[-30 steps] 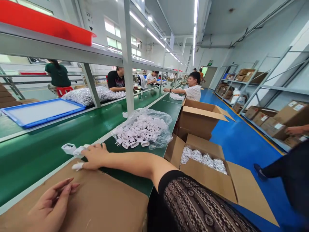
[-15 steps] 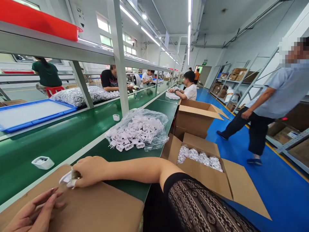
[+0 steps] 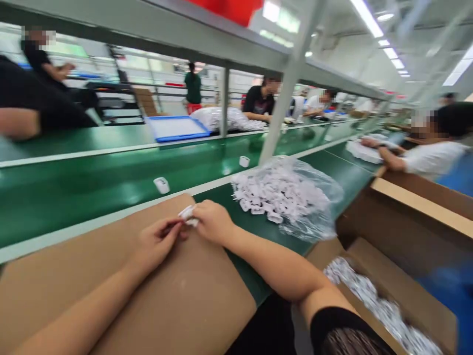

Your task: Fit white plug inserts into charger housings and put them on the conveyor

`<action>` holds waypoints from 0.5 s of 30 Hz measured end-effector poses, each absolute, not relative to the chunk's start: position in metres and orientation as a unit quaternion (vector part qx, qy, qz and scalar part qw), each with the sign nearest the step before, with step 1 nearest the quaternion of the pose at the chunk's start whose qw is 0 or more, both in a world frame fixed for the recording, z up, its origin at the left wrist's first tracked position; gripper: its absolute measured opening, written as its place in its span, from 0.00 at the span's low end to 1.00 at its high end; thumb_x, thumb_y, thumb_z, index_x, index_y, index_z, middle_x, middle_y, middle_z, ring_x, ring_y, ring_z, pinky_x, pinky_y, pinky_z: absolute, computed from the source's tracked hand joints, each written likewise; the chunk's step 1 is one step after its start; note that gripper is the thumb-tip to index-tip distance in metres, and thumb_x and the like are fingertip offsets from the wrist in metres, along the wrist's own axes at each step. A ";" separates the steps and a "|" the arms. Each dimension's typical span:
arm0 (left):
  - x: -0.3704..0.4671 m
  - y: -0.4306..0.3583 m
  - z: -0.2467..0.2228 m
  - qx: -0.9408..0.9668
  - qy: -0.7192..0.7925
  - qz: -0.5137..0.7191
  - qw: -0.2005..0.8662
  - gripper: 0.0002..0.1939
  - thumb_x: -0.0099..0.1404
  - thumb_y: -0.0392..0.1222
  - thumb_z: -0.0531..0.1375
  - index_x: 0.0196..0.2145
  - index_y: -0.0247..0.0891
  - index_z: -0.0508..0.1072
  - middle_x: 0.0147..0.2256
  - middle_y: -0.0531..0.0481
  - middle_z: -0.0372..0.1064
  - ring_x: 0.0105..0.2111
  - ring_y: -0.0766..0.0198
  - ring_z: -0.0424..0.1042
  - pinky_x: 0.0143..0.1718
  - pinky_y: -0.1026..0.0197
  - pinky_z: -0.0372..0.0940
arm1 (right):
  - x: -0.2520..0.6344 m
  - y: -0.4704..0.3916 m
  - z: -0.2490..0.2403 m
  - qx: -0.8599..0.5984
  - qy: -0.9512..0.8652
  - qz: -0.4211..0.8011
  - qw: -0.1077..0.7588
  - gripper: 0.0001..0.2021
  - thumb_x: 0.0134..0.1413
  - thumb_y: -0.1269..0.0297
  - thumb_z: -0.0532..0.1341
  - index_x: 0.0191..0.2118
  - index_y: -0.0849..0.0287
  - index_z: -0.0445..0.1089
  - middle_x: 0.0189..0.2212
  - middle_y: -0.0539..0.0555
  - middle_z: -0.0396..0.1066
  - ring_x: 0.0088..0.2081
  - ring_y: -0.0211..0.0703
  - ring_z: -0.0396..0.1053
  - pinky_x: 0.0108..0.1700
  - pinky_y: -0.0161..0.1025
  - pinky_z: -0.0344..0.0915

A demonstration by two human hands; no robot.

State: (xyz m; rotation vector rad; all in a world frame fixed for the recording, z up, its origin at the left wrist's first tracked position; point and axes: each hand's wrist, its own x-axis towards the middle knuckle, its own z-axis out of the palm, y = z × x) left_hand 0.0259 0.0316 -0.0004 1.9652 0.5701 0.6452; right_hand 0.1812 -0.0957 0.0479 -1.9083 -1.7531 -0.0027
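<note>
A small white plastic part (image 3: 186,213) is held over the cardboard sheet (image 3: 177,291) between my two hands. My right hand (image 3: 214,222) is closed round its right side. My left hand (image 3: 162,239) has its thumb and fingers pinched at its left edge; the exact contact is blurred. To the right of my hands, a pile of white plastic parts (image 3: 281,190) lies in an open clear bag on the green bench. Two single white parts, one nearer (image 3: 161,185) and one farther (image 3: 244,161), rest on the green belt beyond the cardboard.
Open cardboard boxes (image 3: 406,202) stand at the right, one with bagged white parts (image 3: 377,301). A grey post (image 3: 283,93) rises behind the pile. Across the belt are a blue-rimmed tray (image 3: 179,129) and seated people. Another person in white (image 3: 424,160) works at the right.
The view has swung left, so the bench and pile appear farther right. My left hand, earlier apart with its fingers loosely spread, has come up to the white part in my right hand.
</note>
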 end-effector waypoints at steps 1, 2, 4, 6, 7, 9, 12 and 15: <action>0.028 0.029 0.002 0.792 0.241 0.282 0.485 0.20 0.63 0.57 0.59 0.44 0.39 0.75 0.33 0.47 0.78 0.31 0.56 0.79 0.37 0.56 0.75 | 0.181 -0.096 0.047 -0.718 -0.639 0.007 0.275 0.07 0.59 0.74 0.60 0.39 0.58 0.74 0.41 0.55 0.76 0.44 0.46 0.69 0.44 0.39 0.61; 0.030 0.027 0.003 0.791 0.245 0.301 0.472 0.20 0.63 0.53 0.58 0.46 0.38 0.73 0.32 0.47 0.76 0.31 0.58 0.77 0.36 0.57 0.74 | 0.181 -0.097 0.047 -0.724 -0.629 0.020 0.282 0.07 0.58 0.74 0.60 0.38 0.58 0.73 0.40 0.55 0.75 0.42 0.45 0.69 0.41 0.38 0.60; 0.031 0.030 0.003 0.793 0.284 0.349 0.410 0.19 0.61 0.48 0.56 0.47 0.36 0.70 0.32 0.46 0.72 0.30 0.59 0.74 0.33 0.57 0.73 | 0.179 -0.099 0.047 -0.726 -0.628 0.057 0.274 0.06 0.56 0.75 0.60 0.36 0.58 0.72 0.38 0.54 0.74 0.37 0.43 0.68 0.36 0.38 0.58; 0.031 0.041 0.006 0.791 0.324 0.383 0.350 0.18 0.60 0.45 0.56 0.46 0.36 0.68 0.38 0.43 0.71 0.33 0.57 0.74 0.37 0.53 0.73 | 0.175 -0.102 0.048 -0.722 -0.640 0.091 0.245 0.06 0.54 0.75 0.60 0.34 0.58 0.72 0.35 0.53 0.73 0.34 0.42 0.66 0.34 0.37 0.55; 0.031 0.050 0.009 0.789 0.338 0.393 0.330 0.18 0.59 0.43 0.56 0.47 0.36 0.68 0.42 0.40 0.70 0.38 0.55 0.74 0.42 0.50 0.73 | 0.173 -0.104 0.048 -0.721 -0.646 0.104 0.229 0.06 0.53 0.76 0.60 0.33 0.58 0.72 0.34 0.53 0.73 0.34 0.43 0.66 0.34 0.37 0.54; 0.033 0.074 0.020 0.789 0.349 0.406 0.300 0.21 0.57 0.39 0.58 0.49 0.37 0.68 0.51 0.36 0.68 0.51 0.48 0.71 0.55 0.42 0.67 | 0.171 -0.105 0.048 -0.718 -0.651 0.123 0.212 0.08 0.51 0.78 0.60 0.31 0.58 0.73 0.32 0.53 0.72 0.34 0.43 0.66 0.34 0.37 0.54; 0.041 0.121 0.042 0.835 0.336 0.352 0.256 0.35 0.50 0.34 0.61 0.57 0.37 0.66 0.66 0.35 0.55 0.68 0.41 0.51 0.69 0.38 0.48 | 0.171 -0.104 0.045 -0.719 -0.641 0.147 0.226 0.09 0.50 0.78 0.61 0.32 0.58 0.75 0.31 0.52 0.72 0.34 0.42 0.66 0.34 0.36 0.54; 0.048 0.161 0.056 0.892 0.309 0.239 0.229 0.38 0.47 0.38 0.63 0.59 0.37 0.67 0.69 0.37 0.52 0.71 0.41 0.47 0.71 0.42 0.46 | 0.173 -0.101 0.041 -0.716 -0.618 0.178 0.271 0.10 0.51 0.77 0.61 0.36 0.58 0.76 0.32 0.52 0.73 0.32 0.41 0.65 0.34 0.36 0.56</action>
